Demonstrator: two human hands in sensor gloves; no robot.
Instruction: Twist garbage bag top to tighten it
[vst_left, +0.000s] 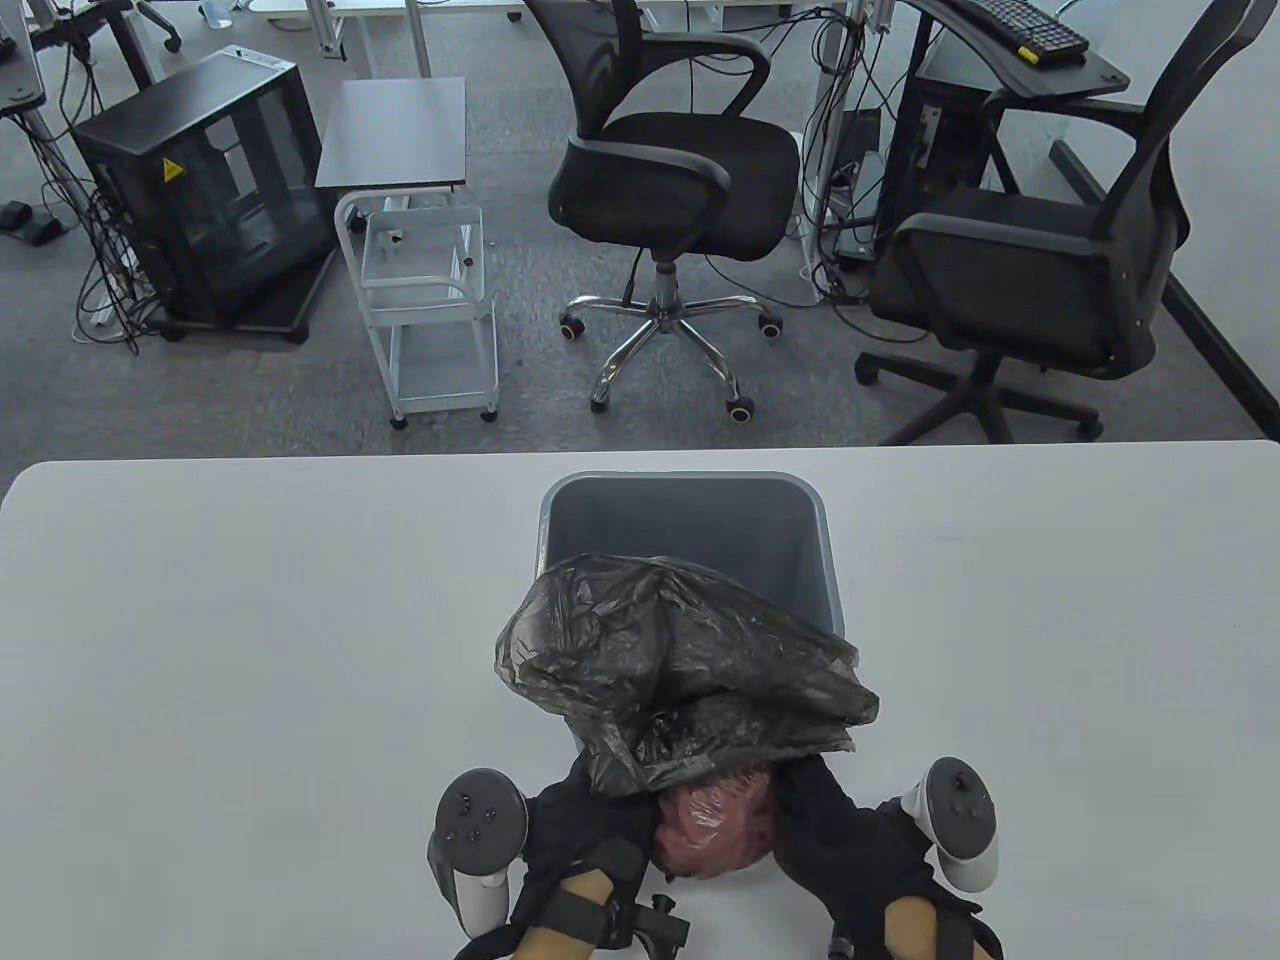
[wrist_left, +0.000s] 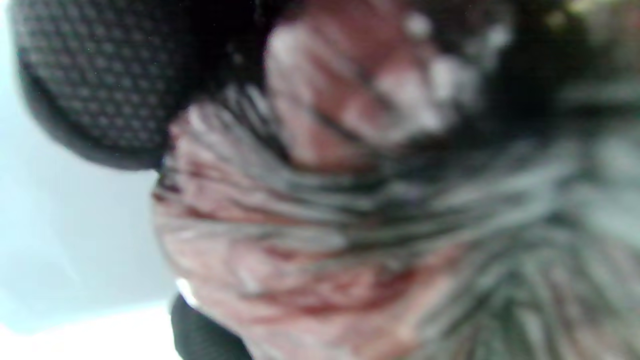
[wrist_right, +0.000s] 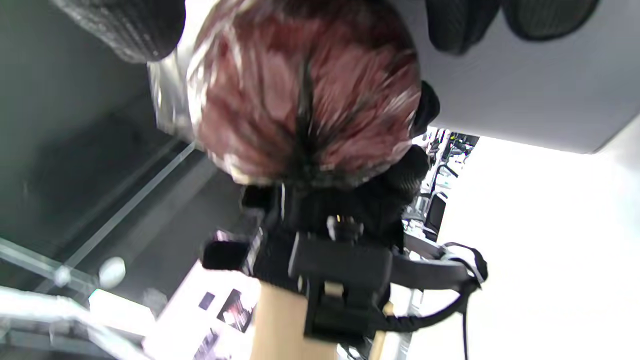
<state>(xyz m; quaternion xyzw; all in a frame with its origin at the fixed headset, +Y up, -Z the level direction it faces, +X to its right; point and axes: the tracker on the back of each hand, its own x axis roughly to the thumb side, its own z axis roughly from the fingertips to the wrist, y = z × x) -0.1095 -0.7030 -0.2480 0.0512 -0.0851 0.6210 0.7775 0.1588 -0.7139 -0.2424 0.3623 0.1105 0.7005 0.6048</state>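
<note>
A dark translucent garbage bag (vst_left: 680, 670) spills out of a grey bin (vst_left: 690, 520) toward me. Its near end bulges with reddish contents (vst_left: 715, 822). My left hand (vst_left: 600, 805) grips the bag from the left, and my right hand (vst_left: 830, 805) holds it from the right; the fingertips of both are hidden under the plastic. The left wrist view is blurred and shows gathered pleats of the bag (wrist_left: 325, 225) beside a gloved finger (wrist_left: 100, 75). In the right wrist view the reddish bulge (wrist_right: 305, 95) sits between my right fingers (wrist_right: 125, 25), with the left hand (wrist_right: 350, 200) behind it.
The white table (vst_left: 200, 650) stretches wide to both sides of the bin. Beyond its far edge stand two office chairs (vst_left: 680, 160), a small white cart (vst_left: 430, 290) and a black cabinet (vst_left: 200, 180).
</note>
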